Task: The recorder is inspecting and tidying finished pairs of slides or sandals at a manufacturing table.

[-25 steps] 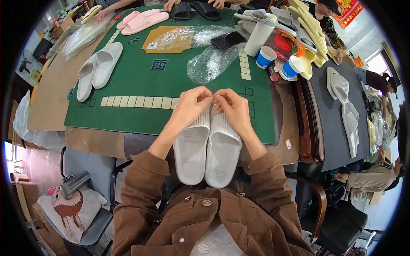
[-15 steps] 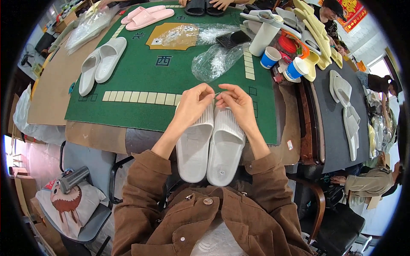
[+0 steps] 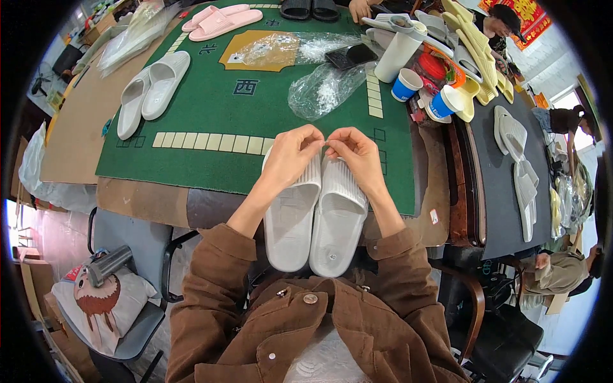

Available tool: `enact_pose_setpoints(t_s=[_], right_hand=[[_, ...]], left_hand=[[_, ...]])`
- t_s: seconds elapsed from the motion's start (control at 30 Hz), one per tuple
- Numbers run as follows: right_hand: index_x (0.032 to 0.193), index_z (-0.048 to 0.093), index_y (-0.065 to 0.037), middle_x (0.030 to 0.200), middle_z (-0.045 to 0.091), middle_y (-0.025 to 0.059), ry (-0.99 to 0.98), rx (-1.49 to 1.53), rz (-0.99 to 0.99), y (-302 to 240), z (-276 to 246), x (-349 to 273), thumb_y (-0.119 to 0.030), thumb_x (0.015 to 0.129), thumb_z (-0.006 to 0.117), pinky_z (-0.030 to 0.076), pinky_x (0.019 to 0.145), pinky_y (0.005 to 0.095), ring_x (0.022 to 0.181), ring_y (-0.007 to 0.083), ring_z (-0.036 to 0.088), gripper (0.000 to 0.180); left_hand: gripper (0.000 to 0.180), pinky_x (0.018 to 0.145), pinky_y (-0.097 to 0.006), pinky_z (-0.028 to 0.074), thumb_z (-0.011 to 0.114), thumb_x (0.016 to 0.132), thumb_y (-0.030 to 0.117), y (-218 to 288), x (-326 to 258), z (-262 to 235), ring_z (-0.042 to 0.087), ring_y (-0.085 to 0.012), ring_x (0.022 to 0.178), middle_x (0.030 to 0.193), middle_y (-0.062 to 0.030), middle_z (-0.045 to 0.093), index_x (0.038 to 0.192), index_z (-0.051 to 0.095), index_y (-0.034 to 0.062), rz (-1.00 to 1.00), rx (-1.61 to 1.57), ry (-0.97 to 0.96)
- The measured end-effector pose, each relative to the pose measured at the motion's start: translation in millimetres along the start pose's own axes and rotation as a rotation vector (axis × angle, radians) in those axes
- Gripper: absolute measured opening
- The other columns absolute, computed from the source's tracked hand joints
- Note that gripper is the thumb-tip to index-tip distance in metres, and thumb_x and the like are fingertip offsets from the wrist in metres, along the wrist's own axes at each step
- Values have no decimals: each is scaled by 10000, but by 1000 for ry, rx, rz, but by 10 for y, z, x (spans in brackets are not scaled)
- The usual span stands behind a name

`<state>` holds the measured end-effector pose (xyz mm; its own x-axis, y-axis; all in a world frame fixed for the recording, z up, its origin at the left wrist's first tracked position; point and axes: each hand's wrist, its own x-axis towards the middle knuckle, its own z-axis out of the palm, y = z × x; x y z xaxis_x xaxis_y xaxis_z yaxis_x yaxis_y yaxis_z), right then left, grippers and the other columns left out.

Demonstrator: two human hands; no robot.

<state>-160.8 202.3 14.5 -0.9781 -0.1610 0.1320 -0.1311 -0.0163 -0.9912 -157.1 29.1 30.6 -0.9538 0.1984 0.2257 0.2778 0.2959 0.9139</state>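
Observation:
A pair of light grey slide slippers lies side by side at the table's near edge, toes away from me and heels past the edge. Above their toe ends, my left hand is closed, thumb and fingertips pinched together. My right hand faces it in a similar pinch, the fingertips nearly meeting. Whatever is between them is too small to make out. Just beyond lies a clear plastic bag with small white pieces inside.
On the green mat lie white slippers, pink slippers, black slippers and a dark phone. Paper cups and a white tumbler stand at the right. A co-worker's hand rests at the far edge.
My right hand's fingers have closed and drawn nearer to my left fingertips. At the far edge, a co-worker's hands have come off the black slippers. The grey slippers stay in place.

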Motion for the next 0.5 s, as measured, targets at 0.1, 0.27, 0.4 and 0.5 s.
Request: enact_pose_setpoints(t_s=[0.1,0.27,0.4,0.5], right_hand=[[950,626,16,838,656,44,-5,-52,2,-24,17,6,-19,888,593,529,647,233,725,102,641,78],[931,614,34,818,652,57,-26,-207,-36,-84,60,-23,-11,872,601,533,624,242,707,107,641,75],[932,603,34,818,652,62,-22,-279,-58,-115,75,-28,-11,875,599,536,624,247,699,110,639,73],[941,594,36,820,656,72,-11,-218,-41,-110,87,-24,-9,883,589,540,631,255,707,117,646,74]], left_hand=[[138,663,-329,482,594,850,91,-8,-9,7,634,-232,698,779,-154,660,908,617,-32,27,18,-6],[131,644,-342,472,592,845,83,-27,-25,22,629,-240,684,758,-160,649,899,614,-34,58,62,17],[119,600,-278,435,607,864,90,-36,-25,34,544,-117,649,732,-78,632,913,623,-18,32,42,11],[123,600,-276,434,604,869,92,-40,-9,48,539,-112,649,730,-74,625,906,619,-24,28,22,21]])
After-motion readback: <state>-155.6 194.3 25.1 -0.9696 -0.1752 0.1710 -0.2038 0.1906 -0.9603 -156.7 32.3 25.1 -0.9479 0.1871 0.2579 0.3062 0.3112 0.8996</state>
